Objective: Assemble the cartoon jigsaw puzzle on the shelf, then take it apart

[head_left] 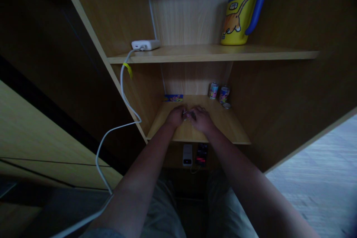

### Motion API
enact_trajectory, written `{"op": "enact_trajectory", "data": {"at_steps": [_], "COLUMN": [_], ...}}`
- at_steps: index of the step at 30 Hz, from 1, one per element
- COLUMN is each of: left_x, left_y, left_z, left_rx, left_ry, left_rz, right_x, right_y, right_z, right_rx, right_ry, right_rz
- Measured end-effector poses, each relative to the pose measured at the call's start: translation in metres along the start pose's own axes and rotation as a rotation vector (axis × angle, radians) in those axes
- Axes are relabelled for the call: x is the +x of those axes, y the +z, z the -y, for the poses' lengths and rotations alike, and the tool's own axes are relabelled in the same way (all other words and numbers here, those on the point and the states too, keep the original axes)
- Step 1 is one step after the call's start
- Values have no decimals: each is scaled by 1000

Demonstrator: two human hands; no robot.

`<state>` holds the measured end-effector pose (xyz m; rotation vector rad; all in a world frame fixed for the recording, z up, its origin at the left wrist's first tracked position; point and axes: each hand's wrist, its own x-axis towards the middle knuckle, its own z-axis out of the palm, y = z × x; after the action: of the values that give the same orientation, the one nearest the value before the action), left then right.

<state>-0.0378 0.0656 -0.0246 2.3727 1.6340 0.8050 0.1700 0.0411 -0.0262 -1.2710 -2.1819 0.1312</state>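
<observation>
My left hand (175,116) and my right hand (201,118) rest close together on the middle wooden shelf (223,126), fingers curled. Between the fingertips sits a small pale metallic thing (186,113), too small to name. Both hands seem to pinch it. Two small printed cans (219,93) stand upright at the back right of this shelf, with a small round lid (227,106) in front of them. A flat blue and yellow packet (173,98) leans at the back left.
On the upper shelf stand a blue and yellow cartoon bottle (242,11) and a white charger (145,45), whose white cable (122,93) hangs down to my left. Below the middle shelf lie a white device (187,155) and a dark device (201,154). Cabinet walls close in on both sides.
</observation>
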Motion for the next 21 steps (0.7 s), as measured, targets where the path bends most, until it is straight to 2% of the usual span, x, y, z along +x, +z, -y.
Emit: {"op": "enact_trajectory", "data": {"at_steps": [4,9,21], "left_x": [-1,-1,8], "left_y": [0,-1,1], "left_z": [0,2,12], "left_rx": [-38,-84,-222], "left_ry": [-54,-91,-109], "left_rz": [-19,-51,-172], "right_x": [-1,3,15], "right_y": [-1,7,11], "right_z": [3,-1,5], "right_rx": [-4,-25,-58], "right_ry": [-71,-78,-77], "right_rz": [88,168,254]}}
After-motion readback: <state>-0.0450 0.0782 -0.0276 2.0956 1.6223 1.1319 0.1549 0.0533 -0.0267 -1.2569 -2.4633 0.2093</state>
